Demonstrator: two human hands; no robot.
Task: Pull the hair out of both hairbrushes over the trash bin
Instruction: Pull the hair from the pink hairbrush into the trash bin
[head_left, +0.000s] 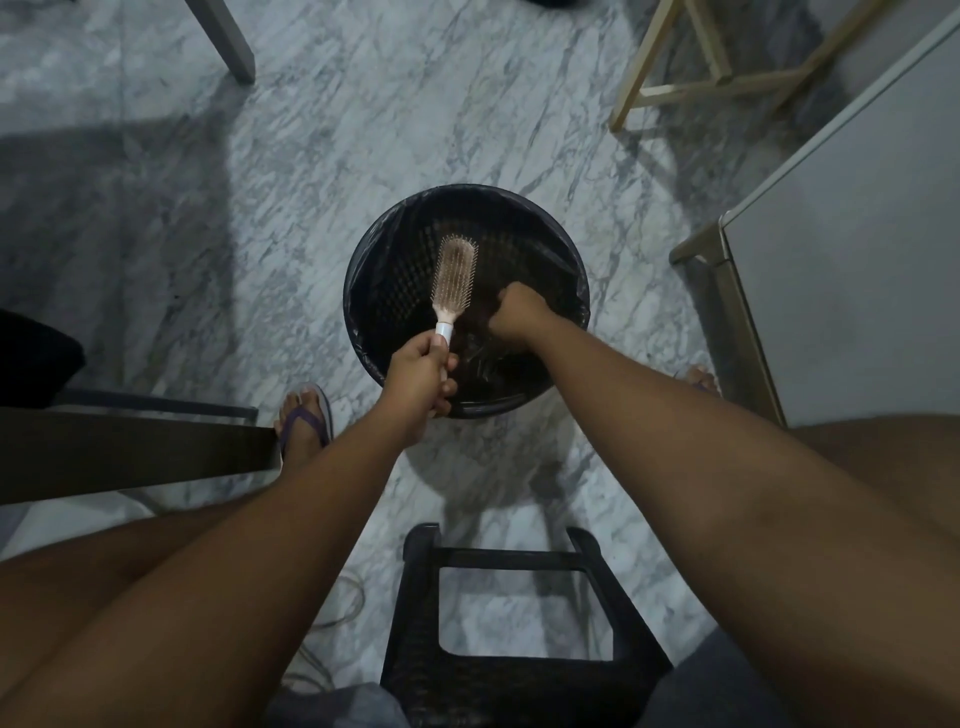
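A pale pink hairbrush with a white handle collar points away from me over the round black trash bin, which is lined with a dark bag. Some hair shows among its bristles. My left hand grips the brush by its handle at the bin's near rim. My right hand hangs inside the bin mouth, just right of the brush, with its fingers curled down. A dark clump below those fingers may be hair; I cannot tell whether the hand holds it. Only one brush is in sight.
The bin stands on a grey marble floor. A black plastic stool is under me. A dark table edge juts in from the left, a white cabinet stands at the right, and wooden furniture legs are at the back. My sandalled foot is left of the bin.
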